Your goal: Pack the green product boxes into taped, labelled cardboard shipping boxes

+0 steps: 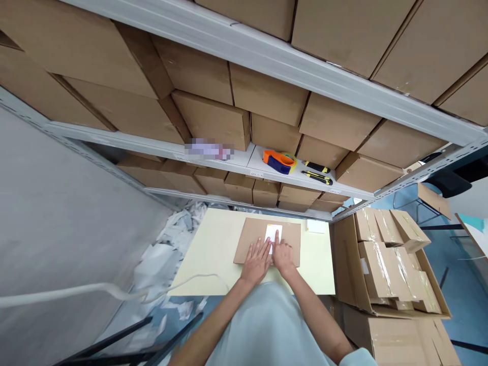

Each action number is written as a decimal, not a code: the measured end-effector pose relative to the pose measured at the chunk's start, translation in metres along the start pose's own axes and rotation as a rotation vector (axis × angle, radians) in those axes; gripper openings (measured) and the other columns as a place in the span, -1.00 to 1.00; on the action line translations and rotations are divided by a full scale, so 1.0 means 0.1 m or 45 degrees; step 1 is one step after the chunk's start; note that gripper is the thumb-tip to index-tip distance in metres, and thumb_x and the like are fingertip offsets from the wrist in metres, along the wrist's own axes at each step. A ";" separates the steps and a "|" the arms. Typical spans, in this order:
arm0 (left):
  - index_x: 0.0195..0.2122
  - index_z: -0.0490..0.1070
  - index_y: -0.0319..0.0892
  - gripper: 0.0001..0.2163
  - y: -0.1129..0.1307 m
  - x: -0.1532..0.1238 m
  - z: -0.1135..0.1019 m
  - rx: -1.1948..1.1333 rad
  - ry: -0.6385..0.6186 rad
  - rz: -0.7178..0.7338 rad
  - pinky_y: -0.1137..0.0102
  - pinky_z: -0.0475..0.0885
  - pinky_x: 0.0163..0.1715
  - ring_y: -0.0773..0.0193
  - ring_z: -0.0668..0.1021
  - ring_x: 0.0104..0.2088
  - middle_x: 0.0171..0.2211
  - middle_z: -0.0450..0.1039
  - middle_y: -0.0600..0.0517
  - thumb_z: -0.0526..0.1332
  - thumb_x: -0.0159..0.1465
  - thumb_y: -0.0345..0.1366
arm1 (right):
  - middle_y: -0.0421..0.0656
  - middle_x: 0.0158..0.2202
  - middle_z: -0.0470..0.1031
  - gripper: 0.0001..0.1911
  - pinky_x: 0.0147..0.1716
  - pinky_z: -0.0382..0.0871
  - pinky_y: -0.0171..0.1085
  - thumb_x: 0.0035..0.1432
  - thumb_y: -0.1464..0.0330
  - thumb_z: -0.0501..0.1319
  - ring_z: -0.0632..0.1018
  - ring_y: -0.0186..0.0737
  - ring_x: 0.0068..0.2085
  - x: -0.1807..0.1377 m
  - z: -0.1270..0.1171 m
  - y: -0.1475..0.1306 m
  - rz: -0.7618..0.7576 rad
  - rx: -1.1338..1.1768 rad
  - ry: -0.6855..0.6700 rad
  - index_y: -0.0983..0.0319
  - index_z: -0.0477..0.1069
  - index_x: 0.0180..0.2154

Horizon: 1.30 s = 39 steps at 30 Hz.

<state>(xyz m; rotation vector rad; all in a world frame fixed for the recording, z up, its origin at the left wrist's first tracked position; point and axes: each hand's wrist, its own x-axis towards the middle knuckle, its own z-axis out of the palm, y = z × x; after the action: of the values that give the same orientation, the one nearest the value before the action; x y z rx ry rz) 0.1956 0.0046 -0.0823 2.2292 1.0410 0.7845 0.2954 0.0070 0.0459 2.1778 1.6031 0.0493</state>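
A flat brown cardboard box (246, 236) lies on the pale yellow table in front of me. On its top is a white label (271, 233), partly covered by my fingers. My left hand (257, 260) rests flat on the box with its fingers spread, the fingertips touching the label's left side. My right hand (284, 255) has its index finger stretched out, pressing on the label, while the other fingers bend loosely over the box. Neither hand grips anything. To the box's right, near the far edge of the table, sits a small white stack of labels (315, 226).
Shelves full of cardboard boxes (213, 117) rise behind the table (209, 239). An orange and blue tape dispenser (279, 161) and yellow-black utility knives (317, 177) lie on one shelf. A large carton (346, 259) holds taped boxes at right. Crumpled paper (156, 264) and a white cable (107, 290) are left.
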 end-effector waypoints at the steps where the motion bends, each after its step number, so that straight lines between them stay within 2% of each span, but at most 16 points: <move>1: 0.61 0.15 -0.04 -0.37 0.02 0.00 0.01 -0.004 -0.002 -0.014 -0.23 -0.01 0.58 -0.19 0.09 0.63 0.62 0.07 -0.01 0.03 0.50 -0.25 | 0.22 0.08 0.63 -0.29 0.05 0.62 -0.07 0.60 0.35 0.02 0.74 0.06 0.05 -0.02 0.01 0.00 -0.006 -0.010 0.003 0.24 -0.12 0.64; 6: 0.62 0.12 -0.09 -0.32 0.08 0.01 0.03 -0.020 -0.067 -0.083 -0.27 0.02 0.56 -0.25 0.05 0.63 0.63 0.01 -0.05 0.03 0.46 -0.33 | 0.20 0.24 0.56 -0.19 0.27 0.51 -0.03 0.38 0.51 0.25 0.63 0.10 0.25 -0.25 0.04 0.07 -0.085 -0.005 0.007 0.24 0.13 0.58; 9: 0.61 0.15 -0.11 -0.30 0.04 0.12 -0.08 -0.091 -0.181 -0.094 -0.29 0.13 0.51 -0.31 0.07 0.62 0.62 0.01 -0.12 0.07 0.42 -0.34 | 0.19 0.22 0.60 -0.29 0.24 0.52 -0.07 0.33 0.53 0.28 0.65 0.11 0.22 -0.22 -0.20 0.10 -0.130 0.037 -0.041 0.25 0.34 0.47; 11: 0.62 0.12 -0.13 -0.30 -0.01 0.31 -0.27 -0.160 -0.182 -0.097 -0.25 0.20 0.49 -0.31 0.11 0.61 0.62 0.03 -0.16 0.07 0.44 -0.31 | 0.23 0.21 0.60 -0.37 0.22 0.51 -0.06 0.37 0.51 0.24 0.64 0.14 0.22 -0.05 -0.56 0.09 -0.150 0.043 0.006 0.27 0.40 0.43; 12: 0.63 0.09 -0.14 -0.30 -0.02 0.45 -0.41 -0.189 -0.130 -0.098 -0.21 0.21 0.49 -0.29 0.12 0.61 0.62 0.02 -0.18 0.06 0.45 -0.30 | 0.25 0.23 0.58 -0.39 0.23 0.49 -0.03 0.42 0.48 0.20 0.62 0.16 0.25 0.07 -0.80 0.07 -0.158 0.042 0.088 0.29 0.37 0.45; 15: 0.66 -0.05 -0.20 -0.29 0.00 0.96 -0.97 -0.246 0.172 -0.090 -0.11 0.20 0.52 -0.23 0.06 0.62 0.64 -0.01 -0.18 0.01 0.49 -0.30 | 0.30 0.36 0.45 -0.38 0.32 0.36 0.04 0.55 0.34 0.05 0.50 0.20 0.34 0.49 -1.64 -0.07 -0.223 0.075 0.488 0.35 0.20 0.53; 17: 0.66 -0.09 -0.21 -0.28 0.07 1.31 -1.39 -0.283 0.381 -0.067 -0.09 0.23 0.52 -0.20 0.06 0.63 0.64 0.01 -0.17 0.01 0.49 -0.32 | 0.29 0.41 0.39 -0.38 0.38 0.28 0.03 0.57 0.31 0.04 0.45 0.18 0.37 0.75 -2.19 -0.20 -0.304 0.092 0.699 0.38 0.19 0.52; 20: 0.67 -0.11 -0.20 -0.26 0.20 1.68 -1.89 -0.322 0.613 -0.028 -0.09 0.25 0.52 -0.17 0.10 0.62 0.62 0.08 -0.20 0.05 0.47 -0.34 | 0.30 0.39 0.41 -0.43 0.41 0.21 0.01 0.54 0.33 0.07 0.43 0.14 0.38 1.07 -2.77 -0.38 -0.275 0.071 0.751 0.42 0.28 0.46; 22: 0.66 -0.07 -0.20 -0.26 0.26 1.78 -2.07 -0.327 0.715 -0.028 -0.08 0.25 0.53 -0.16 0.14 0.61 0.59 0.14 -0.22 0.07 0.47 -0.32 | 0.32 0.33 0.48 -0.48 0.37 0.27 0.00 0.50 0.36 0.13 0.48 0.14 0.34 1.23 -2.93 -0.47 -0.191 0.061 0.695 0.44 0.39 0.36; 25: 0.63 0.05 -0.21 -0.31 0.26 1.77 -2.08 -0.316 0.807 -0.026 -0.07 0.26 0.54 -0.16 0.23 0.58 0.56 0.22 -0.21 0.06 0.48 -0.30 | 0.31 0.22 0.59 -0.53 0.28 0.38 -0.03 0.38 0.42 0.21 0.59 0.16 0.25 1.39 -2.94 -0.52 -0.132 0.069 0.651 0.45 0.50 0.25; 28: 0.58 0.20 -0.24 -0.35 0.22 1.66 -1.98 -0.332 0.845 -0.014 -0.07 0.33 0.50 -0.13 0.35 0.53 0.51 0.33 -0.23 0.04 0.45 -0.33 | 0.25 0.21 0.62 -0.49 0.28 0.37 -0.04 0.32 0.50 0.19 0.60 0.13 0.24 1.46 -2.85 -0.50 -0.126 0.083 0.659 0.43 0.50 0.27; 31: 0.49 0.37 -0.21 -0.42 0.23 1.46 -1.97 -0.407 0.926 -0.031 -0.12 0.44 0.42 -0.12 0.49 0.43 0.38 0.50 -0.23 0.04 0.45 -0.34 | 0.22 0.18 0.64 -0.46 0.30 0.34 -0.09 0.27 0.56 0.17 0.60 0.08 0.22 1.47 -2.83 -0.44 -0.164 0.105 0.669 0.44 0.48 0.27; 34: 0.33 0.54 -0.19 -0.54 0.29 1.18 -2.08 -0.512 0.999 -0.049 -0.08 0.54 0.32 -0.09 0.61 0.28 0.24 0.62 -0.23 0.06 0.49 -0.30 | 0.24 0.15 0.64 -0.50 0.30 0.34 -0.09 0.29 0.53 0.20 0.60 0.10 0.18 1.43 -2.78 -0.34 -0.222 0.146 0.659 0.48 0.46 0.24; 37: 0.25 0.60 -0.12 -0.61 0.32 0.82 -2.16 -0.645 1.036 -0.079 0.01 0.58 0.26 -0.02 0.65 0.18 0.15 0.66 -0.18 0.09 0.52 -0.27 | 0.24 0.12 0.62 -0.54 0.24 0.41 -0.06 0.41 0.40 0.16 0.61 0.11 0.13 1.23 -2.48 -0.19 -0.236 0.245 0.647 0.45 0.40 0.26; 39: 0.19 0.63 -0.09 -0.66 0.32 0.57 -2.15 -0.740 1.030 -0.123 0.07 0.58 0.24 0.02 0.66 0.14 0.11 0.66 -0.14 0.13 0.53 -0.24 | 0.16 0.04 0.63 -0.54 0.13 0.47 -0.06 0.48 0.25 0.15 0.63 0.08 0.03 0.96 -2.15 -0.09 -0.256 0.567 0.673 0.40 0.38 0.25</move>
<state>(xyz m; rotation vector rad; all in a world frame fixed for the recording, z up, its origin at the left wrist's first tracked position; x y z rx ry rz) 0.0911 0.0827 0.1008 1.3556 1.0536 1.7553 0.2587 0.1662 0.2156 2.4514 2.3064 0.2458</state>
